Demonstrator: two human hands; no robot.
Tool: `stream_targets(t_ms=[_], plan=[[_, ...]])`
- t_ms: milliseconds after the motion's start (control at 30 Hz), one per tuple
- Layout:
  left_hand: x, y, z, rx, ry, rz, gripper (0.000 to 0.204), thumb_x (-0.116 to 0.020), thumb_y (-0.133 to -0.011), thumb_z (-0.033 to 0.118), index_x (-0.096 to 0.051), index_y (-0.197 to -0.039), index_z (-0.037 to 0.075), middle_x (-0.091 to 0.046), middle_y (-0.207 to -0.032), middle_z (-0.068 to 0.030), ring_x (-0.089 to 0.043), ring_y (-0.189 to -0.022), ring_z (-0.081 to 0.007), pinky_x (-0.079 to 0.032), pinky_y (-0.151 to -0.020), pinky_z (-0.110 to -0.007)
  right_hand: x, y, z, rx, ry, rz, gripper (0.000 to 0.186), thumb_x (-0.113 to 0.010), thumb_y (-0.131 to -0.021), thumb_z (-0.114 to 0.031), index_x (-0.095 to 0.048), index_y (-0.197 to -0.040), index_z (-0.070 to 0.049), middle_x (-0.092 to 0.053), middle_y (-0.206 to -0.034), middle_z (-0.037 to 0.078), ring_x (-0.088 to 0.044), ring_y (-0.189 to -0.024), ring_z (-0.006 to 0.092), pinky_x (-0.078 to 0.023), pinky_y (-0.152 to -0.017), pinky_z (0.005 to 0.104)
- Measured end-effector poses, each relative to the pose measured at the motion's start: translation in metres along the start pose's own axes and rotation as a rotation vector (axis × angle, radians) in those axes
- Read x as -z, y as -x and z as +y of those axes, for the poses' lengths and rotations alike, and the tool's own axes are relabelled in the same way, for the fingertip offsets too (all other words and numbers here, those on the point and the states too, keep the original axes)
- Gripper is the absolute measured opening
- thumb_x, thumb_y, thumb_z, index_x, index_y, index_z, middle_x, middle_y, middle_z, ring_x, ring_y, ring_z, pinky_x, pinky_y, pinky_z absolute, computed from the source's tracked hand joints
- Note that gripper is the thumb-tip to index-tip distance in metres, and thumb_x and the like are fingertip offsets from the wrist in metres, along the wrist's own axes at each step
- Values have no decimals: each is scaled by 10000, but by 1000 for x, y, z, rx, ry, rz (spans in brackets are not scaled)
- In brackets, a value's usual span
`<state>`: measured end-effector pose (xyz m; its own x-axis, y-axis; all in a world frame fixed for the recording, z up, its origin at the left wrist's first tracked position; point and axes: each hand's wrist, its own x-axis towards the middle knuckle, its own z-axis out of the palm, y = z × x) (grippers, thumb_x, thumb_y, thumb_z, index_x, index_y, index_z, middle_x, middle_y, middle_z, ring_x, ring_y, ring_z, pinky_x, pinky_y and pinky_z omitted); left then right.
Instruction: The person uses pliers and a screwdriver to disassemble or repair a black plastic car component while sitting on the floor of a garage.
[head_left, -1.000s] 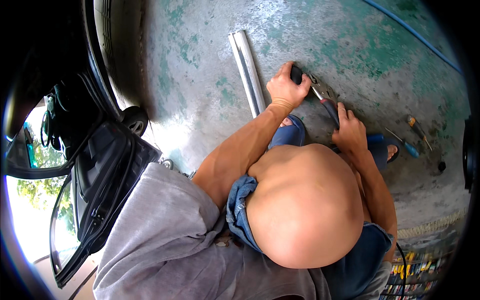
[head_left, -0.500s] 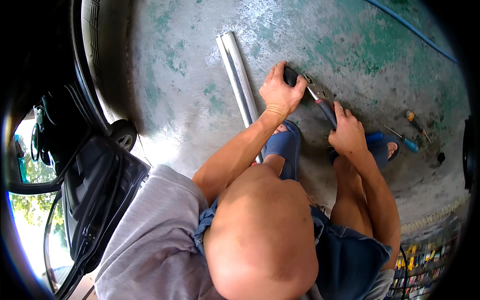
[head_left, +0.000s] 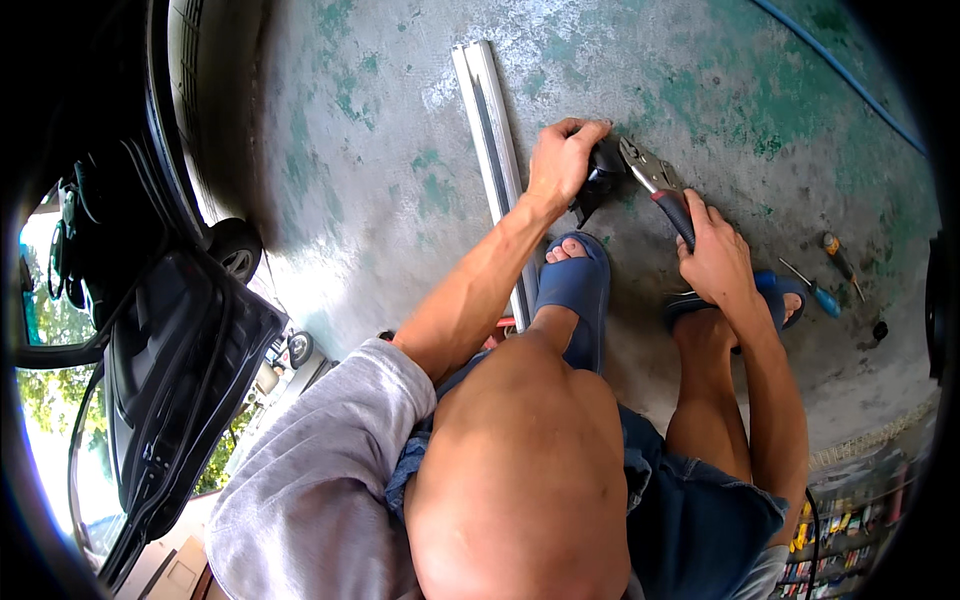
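Note:
In my left hand (head_left: 562,165) is a black plastic part (head_left: 600,178), gripped by its far side, with a narrow piece pointing down toward my foot. What kind of part it is, I cannot tell. My right hand (head_left: 718,255) is closed round the dark, red-edged handle of a pair of locking pliers (head_left: 655,172). Their metal jaws point up and left, close beside the black part; whether they touch it is not clear. A long silver metal rail (head_left: 492,140) with a dark groove lies on the floor left of my left hand.
Two screwdrivers lie at the right, one blue-handled (head_left: 826,301) and one orange-and-black (head_left: 833,245), near a small black piece (head_left: 880,330). A blue hose (head_left: 850,78) crosses the upper right. A car door (head_left: 180,370) stands open at the left. My feet wear blue sandals (head_left: 580,290).
The black part has turned and more of it shows below my left hand. My right hand and the pliers have shifted slightly right and down in the view.

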<state>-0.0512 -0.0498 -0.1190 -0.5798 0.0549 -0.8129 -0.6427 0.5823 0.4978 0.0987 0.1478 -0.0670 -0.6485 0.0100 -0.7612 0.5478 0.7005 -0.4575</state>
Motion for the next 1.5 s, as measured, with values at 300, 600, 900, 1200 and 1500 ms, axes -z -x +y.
stream_targets(t_ms=[300, 600, 900, 1200, 1500], plan=[[12, -2, -2, -39, 299, -162, 354, -665, -917, 290, -751, -861, -49, -713, -761, -87, -642, -689, -129, -497, -664, -288, -6, -13, 9, 99, -54, 114, 487, -687, -796, -98, -518, -1247, -26, -655, -1111, 227, -650, -999, 467, -516, -873, 550], [8, 19, 30, -3, -118, 131, 489, -686, -782, 429, -775, -971, -13, -739, -890, -246, -711, -907, -367, -521, -866, -419, -8, -25, -5, -48, 48, 28, 315, -628, -794, -93, -544, -1086, -10, -680, -1047, 264, -658, -981, 490, -514, -873, 571], [-6, 32, 12, -205, -160, 297, 405, -654, -770, 338, -769, -942, -10, -699, -793, -271, -702, -775, -422, -538, -781, -443, 1, -20, -23, -226, 69, -101, 343, -624, -787, -101, -545, -1104, 4, -691, -1032, 300, -667, -1010, 489, -521, -896, 557], [-16, 38, 12, -259, -118, 328, 362, -650, -795, 298, -769, -934, -14, -700, -715, -209, -713, -696, -273, -546, -729, -361, 12, 4, -53, -396, 36, -151, 387, -629, -793, -135, -560, -1130, 42, -689, -1062, 319, -657, -1057, 496, -511, -946, 535], [3, 21, 11, -181, -141, 241, 382, -614, -846, 312, -764, -980, -13, -733, -851, -220, -715, -819, -312, -524, -794, -408, 23, -4, -60, -349, 45, -223, 439, -615, -787, -184, -583, -1156, 52, -670, -1122, 323, -628, -1112, 510, -495, -974, 530]])
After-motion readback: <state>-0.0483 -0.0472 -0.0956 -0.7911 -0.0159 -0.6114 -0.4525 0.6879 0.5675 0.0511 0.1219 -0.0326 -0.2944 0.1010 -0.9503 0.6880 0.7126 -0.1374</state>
